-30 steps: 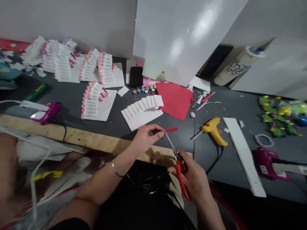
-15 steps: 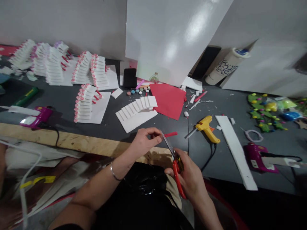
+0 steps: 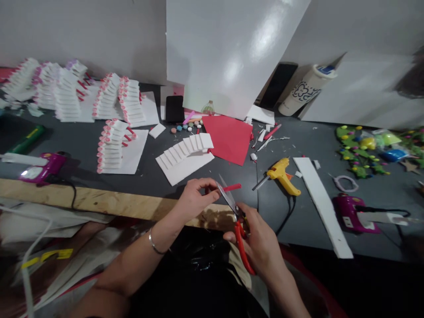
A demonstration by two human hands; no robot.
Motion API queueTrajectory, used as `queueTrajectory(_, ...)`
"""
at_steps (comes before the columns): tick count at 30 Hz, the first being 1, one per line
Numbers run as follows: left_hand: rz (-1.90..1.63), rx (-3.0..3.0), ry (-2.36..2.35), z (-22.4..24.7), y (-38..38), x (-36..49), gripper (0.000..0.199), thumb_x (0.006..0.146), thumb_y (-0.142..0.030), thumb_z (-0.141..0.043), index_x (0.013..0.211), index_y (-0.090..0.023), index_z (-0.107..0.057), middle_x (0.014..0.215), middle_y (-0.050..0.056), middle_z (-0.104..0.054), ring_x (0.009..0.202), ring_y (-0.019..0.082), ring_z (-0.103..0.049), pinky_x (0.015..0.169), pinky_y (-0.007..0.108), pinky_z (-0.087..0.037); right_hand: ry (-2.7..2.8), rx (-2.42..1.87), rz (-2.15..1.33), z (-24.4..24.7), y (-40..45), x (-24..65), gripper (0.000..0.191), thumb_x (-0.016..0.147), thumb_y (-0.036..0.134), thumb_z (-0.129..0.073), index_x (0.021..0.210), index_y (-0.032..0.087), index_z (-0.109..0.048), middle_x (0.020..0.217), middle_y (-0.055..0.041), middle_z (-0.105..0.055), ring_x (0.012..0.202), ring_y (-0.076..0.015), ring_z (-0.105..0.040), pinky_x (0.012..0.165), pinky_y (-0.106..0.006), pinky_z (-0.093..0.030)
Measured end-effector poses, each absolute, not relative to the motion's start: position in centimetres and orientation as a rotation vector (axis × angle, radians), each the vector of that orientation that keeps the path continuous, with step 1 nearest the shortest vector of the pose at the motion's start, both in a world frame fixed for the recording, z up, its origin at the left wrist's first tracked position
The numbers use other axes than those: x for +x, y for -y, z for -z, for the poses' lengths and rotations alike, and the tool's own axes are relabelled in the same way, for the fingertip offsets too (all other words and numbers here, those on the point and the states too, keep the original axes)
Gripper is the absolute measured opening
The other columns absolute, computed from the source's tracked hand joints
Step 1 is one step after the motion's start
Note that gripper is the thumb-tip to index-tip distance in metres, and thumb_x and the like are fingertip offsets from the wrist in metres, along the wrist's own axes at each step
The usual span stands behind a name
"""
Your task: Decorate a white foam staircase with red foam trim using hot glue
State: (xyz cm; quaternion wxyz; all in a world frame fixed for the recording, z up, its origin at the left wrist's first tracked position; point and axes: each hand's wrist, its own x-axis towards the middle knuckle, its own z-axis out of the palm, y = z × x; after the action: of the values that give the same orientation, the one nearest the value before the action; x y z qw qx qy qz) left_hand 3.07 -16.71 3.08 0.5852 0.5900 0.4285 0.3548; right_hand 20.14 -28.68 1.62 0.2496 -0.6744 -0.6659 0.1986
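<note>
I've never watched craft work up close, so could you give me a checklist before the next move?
1. Scissors in the right hand: ok.
2. Red strip held by the left hand: ok.
3. Blades slightly parted, at the strip: ok.
4. Left fingertips clear of the blades: cannot tell, very close.
5. Yellow glue gun apart from both hands: ok.
6. Glue gun cool: cannot tell.

Table [image 3: 145, 180], clocked from my left hand [image 3: 198, 198]: card [image 3: 195, 168] at 11, steps [image 3: 179, 152] on it; sheet [image 3: 230, 138] at 1; board [image 3: 323, 203] at 3, glue gun [image 3: 282, 176] nearer; my right hand [image 3: 261, 234] at 4.
</note>
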Motion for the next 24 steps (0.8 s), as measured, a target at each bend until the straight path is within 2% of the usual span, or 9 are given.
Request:
queueTrajectory(14,-0.837,1.377,-0.969,-2.6,16.5,3.4,0.009,0.071,-0.029,-0.067,0.064,-0.023,-0.07,0.062,0.002,-0.061,0.061,0.015,-0.05,0.065,0.033,-0.039,1.748,-1.79,-0.61,-1.7,28.5,20.1,0.064,0.085,0.075,-0.049,0.116,0.02,-0.061,0.089,-0.0081,-0.072,0.069,-0.0206,-0.069,0.064,-0.029,-0.056)
queueTrajectory(24,-0.746,1.404,-0.991,-1.7,15.8,4.2,0.011,0.072,-0.028,-0.064,0.069,-0.02,-0.071,0.066,0.002,-0.066,0.064,0.015,-0.053,0.066,0.031,-0.04,1.647,-1.803,-0.737,-0.8,28.0,20.4,0.053,0.088,0.065,-0.053,0.113,0.019,-0.062,0.087,-0.0069,-0.072,0.07,-0.0204,-0.068,0.065,-0.028,-0.054)
